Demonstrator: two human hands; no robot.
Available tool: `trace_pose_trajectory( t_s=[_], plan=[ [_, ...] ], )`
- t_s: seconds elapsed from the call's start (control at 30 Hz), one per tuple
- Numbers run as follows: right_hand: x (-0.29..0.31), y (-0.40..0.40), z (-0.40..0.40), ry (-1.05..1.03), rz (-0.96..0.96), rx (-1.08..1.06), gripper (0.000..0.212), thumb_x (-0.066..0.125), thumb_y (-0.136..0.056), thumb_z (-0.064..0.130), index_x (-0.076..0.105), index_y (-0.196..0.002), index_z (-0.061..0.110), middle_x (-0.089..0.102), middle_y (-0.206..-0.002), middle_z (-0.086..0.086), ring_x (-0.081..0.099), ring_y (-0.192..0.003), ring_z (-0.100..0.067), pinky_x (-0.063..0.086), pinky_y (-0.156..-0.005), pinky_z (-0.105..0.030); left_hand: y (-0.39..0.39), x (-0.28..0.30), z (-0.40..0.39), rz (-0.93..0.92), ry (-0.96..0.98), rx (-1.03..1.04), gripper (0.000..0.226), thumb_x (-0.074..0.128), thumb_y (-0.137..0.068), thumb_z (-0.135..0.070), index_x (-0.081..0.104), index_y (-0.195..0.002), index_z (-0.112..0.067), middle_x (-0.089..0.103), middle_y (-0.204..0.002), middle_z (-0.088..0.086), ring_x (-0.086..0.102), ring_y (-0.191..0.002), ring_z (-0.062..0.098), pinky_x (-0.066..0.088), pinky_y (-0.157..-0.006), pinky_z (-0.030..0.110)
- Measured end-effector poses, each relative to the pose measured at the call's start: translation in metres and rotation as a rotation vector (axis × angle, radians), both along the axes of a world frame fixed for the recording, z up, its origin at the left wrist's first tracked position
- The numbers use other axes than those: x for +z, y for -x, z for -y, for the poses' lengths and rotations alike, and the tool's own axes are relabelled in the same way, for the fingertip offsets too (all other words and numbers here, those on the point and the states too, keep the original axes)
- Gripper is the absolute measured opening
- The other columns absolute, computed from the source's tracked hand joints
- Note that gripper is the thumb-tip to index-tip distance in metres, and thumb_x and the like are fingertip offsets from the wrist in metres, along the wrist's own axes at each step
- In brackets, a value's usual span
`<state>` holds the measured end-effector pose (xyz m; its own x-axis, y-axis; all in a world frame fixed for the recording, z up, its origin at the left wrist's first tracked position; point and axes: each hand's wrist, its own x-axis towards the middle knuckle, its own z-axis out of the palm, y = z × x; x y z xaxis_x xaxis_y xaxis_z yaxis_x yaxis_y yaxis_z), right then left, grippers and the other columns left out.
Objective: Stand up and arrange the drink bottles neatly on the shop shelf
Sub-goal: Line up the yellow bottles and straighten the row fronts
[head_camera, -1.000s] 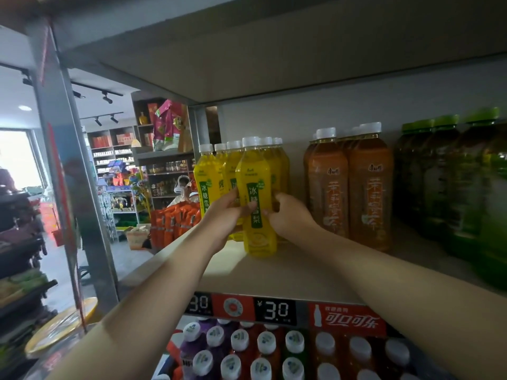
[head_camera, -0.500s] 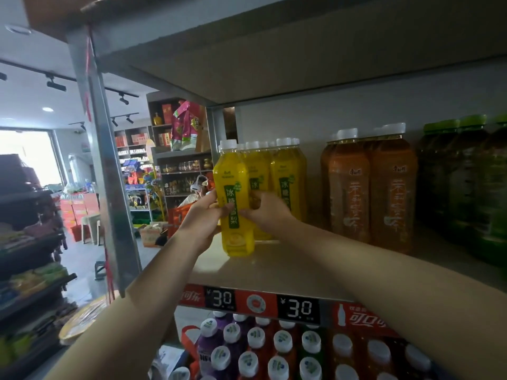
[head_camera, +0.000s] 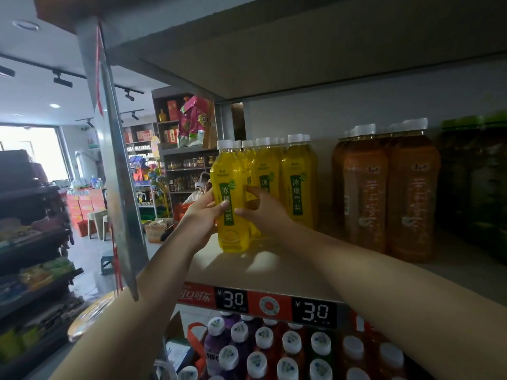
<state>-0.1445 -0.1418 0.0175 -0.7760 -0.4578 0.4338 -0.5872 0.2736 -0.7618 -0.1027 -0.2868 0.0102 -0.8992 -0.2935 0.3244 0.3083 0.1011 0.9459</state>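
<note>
The shelf (head_camera: 274,272) is a pale board with a grey back wall and another board close overhead; along its front edge runs a red strip with two black price tags (head_camera: 314,312) reading 3.0. Towards the right end of the shelf stand dark bottles with green caps (head_camera: 477,182), their contents too dim to make out. Left of them, near the middle of the shelf, stands a group of orange-brown drink bottles (head_camera: 389,193) with white caps, upright and full almost to the neck. Further left, a group of yellow drink bottles (head_camera: 297,185) with white caps and green labels stands in rows reaching back to the wall, also upright and full.

At the left end of the shelf, just ahead of that group and nearer the front edge, one yellow bottle (head_camera: 231,198) stands upright on the board, full of clear yellow liquid. The left hand (head_camera: 201,215) wraps around its left side, fingers curled across the label. The right hand (head_camera: 260,212) reaches in from the right, thumb and fingertips pinching the bottle's right side at label height.

On the lower shelf, under the price strip, white caps (head_camera: 263,337) of more bottles stand packed close, purple ones on the left and reddish ones beside them.
</note>
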Motion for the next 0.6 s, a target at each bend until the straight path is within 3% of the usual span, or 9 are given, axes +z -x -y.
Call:
trace_pose_trajectory(
  t_s=[0.1,0.33,0.5,0.6],
  plan=[
    [-0.006,0.001,0.004,-0.053,-0.046,-0.004,0.062,0.068,-0.082,0.028,0.04,-0.138,0.022,0.052,-0.135,-0.004,0.049,-0.123,-0.024,0.044,-0.098,-0.037,0.001,-0.002,0.003,-0.012,0.008,0.003,0.029,0.05,-0.095,-0.014,0.062,-0.116,-0.03,0.068,-0.114,0.007,0.065,-0.102,0.029,0.055,-0.075,0.043],
    [-0.01,0.002,0.011,-0.113,-0.087,-0.043,0.071,0.067,-0.083,0.027,0.031,-0.143,0.019,0.046,-0.141,-0.005,0.046,-0.127,-0.026,0.039,-0.104,-0.039,0.005,-0.007,0.004,0.063,0.049,0.008,0.031,0.047,-0.097,-0.02,0.054,-0.121,-0.039,0.063,-0.12,0.002,0.059,-0.11,0.028,0.049,-0.088,0.055],
    [-0.013,0.003,0.011,-0.127,-0.086,-0.074,0.07,0.066,-0.084,0.028,0.03,-0.144,0.019,0.044,-0.143,-0.005,0.044,-0.128,-0.026,0.039,-0.105,-0.039,0.003,-0.008,-0.001,0.066,0.035,0.017,0.031,0.047,-0.097,-0.019,0.054,-0.118,-0.041,0.064,-0.116,-0.003,0.061,-0.103,0.021,0.055,-0.065,0.037],
    [-0.015,0.003,0.011,-0.094,-0.082,-0.061,0.065,0.066,-0.084,0.027,0.036,-0.141,0.019,0.048,-0.139,-0.004,0.047,-0.125,-0.026,0.041,-0.102,-0.037,0.001,-0.01,-0.002,0.061,0.063,0.056,0.031,0.048,-0.097,-0.022,0.053,-0.123,-0.037,0.064,-0.116,-0.002,0.062,-0.1,0.017,0.055,-0.062,0.031]
  ],
)
